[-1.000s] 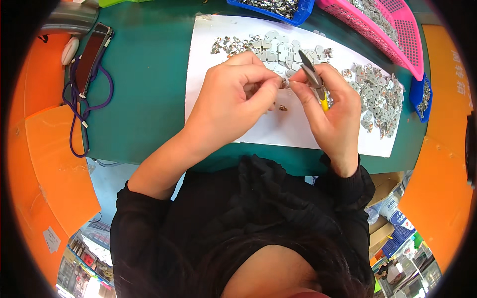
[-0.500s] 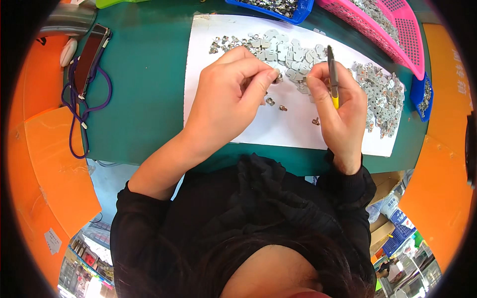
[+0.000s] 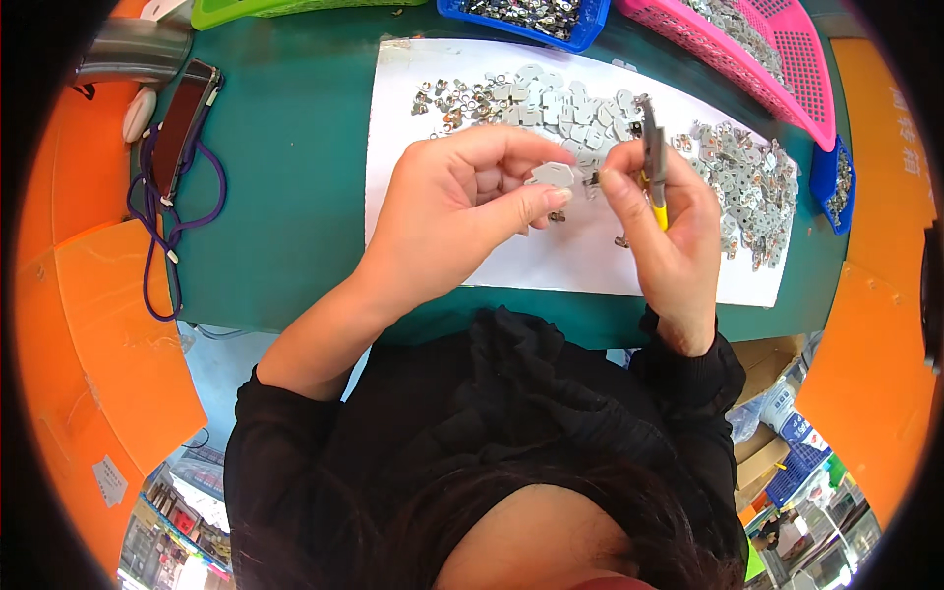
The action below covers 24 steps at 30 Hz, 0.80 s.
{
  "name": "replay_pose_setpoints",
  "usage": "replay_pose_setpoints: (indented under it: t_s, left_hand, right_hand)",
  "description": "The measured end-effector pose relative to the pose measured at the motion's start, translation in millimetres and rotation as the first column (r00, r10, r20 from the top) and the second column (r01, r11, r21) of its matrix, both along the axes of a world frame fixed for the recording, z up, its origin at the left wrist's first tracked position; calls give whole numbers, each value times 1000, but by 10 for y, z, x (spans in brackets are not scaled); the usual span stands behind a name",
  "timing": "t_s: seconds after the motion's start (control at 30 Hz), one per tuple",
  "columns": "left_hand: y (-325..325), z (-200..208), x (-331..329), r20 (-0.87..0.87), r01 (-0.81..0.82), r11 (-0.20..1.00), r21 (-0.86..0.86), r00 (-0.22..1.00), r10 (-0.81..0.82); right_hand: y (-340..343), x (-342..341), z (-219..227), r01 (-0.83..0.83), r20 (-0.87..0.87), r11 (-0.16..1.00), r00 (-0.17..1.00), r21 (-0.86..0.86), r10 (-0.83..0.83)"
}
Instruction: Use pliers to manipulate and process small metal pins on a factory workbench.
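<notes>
My left hand (image 3: 447,202) pinches a flat, light grey metal plate (image 3: 553,175) between thumb and fingers, above the white sheet. In my right hand (image 3: 669,216) is a dark metal tool with a yellow handle, which looks like pliers (image 3: 655,147), its tip pointing away from me. A tiny dark metal part (image 3: 592,180) shows at the right thumb and fingertips; how it is held is unclear. Beyond the hands lie a heap of grey plates (image 3: 565,106) and small shiny metal fittings (image 3: 457,98). More plates with metal pieces on them (image 3: 757,197) are piled to the right.
White sheet (image 3: 413,74) covers part of the green table (image 3: 285,147). At the far side stand a blue tray (image 3: 590,34) and a pink basket (image 3: 728,74) of metal parts. A smaller blue tray (image 3: 834,192) sits right. A phone (image 3: 182,128) with a purple cord lies left.
A grey plate now shows in my left fingers, where a small metal fitting was at the fingertips before. Both hands have come slightly nearer to me, and the right still holds the tool.
</notes>
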<state>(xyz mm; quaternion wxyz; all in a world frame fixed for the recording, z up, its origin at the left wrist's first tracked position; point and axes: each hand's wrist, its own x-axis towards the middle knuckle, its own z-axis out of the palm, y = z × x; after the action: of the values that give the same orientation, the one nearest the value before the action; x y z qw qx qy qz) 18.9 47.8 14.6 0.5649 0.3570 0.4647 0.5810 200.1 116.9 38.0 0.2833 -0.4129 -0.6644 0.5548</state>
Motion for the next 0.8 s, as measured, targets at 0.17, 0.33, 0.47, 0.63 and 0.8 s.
replay_pose_setpoints:
  t_s: [0.17,0.33,0.47,0.63,0.8]
  left_hand:
    - [-43,-19,-7,50,158,977,-141,987,-152]
    - [-65,-26,26,56,198,971,-134,980,-192]
    - [-91,-14,27,-26,229,969,-98,972,-232]
    - [-120,-13,44,-168,233,972,-36,957,-236]
    - [-96,-36,18,119,295,944,-149,953,-279]
  right_hand:
    - [-3,-3,-37,-78,140,961,989,267,42]
    - [-20,9,-64,-80,94,971,994,226,61]
    - [-81,-16,-32,-31,-51,997,998,70,35]
    - [-88,45,-97,-20,-78,995,997,95,27]
    - [-93,50,-124,9,-131,990,991,141,10]
